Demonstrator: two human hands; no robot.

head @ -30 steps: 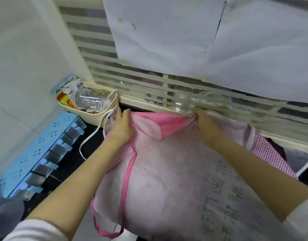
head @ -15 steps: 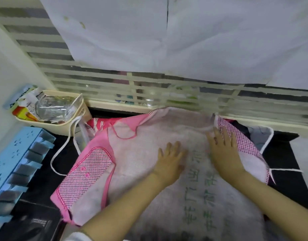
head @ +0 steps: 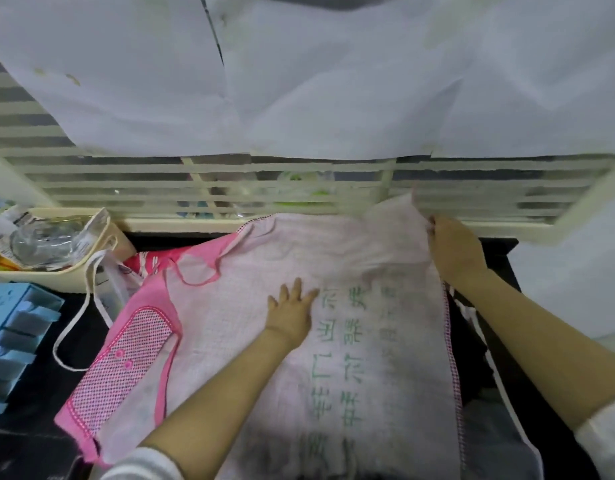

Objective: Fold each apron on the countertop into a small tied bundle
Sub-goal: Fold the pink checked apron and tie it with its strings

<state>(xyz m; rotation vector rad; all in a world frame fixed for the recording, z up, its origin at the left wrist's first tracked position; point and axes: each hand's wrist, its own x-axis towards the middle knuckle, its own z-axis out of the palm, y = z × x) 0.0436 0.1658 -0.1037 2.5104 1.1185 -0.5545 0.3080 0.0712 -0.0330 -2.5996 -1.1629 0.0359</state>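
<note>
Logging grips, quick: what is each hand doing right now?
Left hand: open, flat on the apron.
Right hand: gripping the apron's far corner.

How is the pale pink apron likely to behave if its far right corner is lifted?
Probably floppy: the apron wrinkles and bunches where the right hand grips its corner. Likely light, since it looks thin. It may slide on the countertop, perhaps why the left hand presses it flat.

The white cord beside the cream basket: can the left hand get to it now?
Probably yes. The left hand lies flat on the apron, gripping nothing. Between it and the white cord lies only the flat pink checked pocket; nothing upright stands in the way.
</note>
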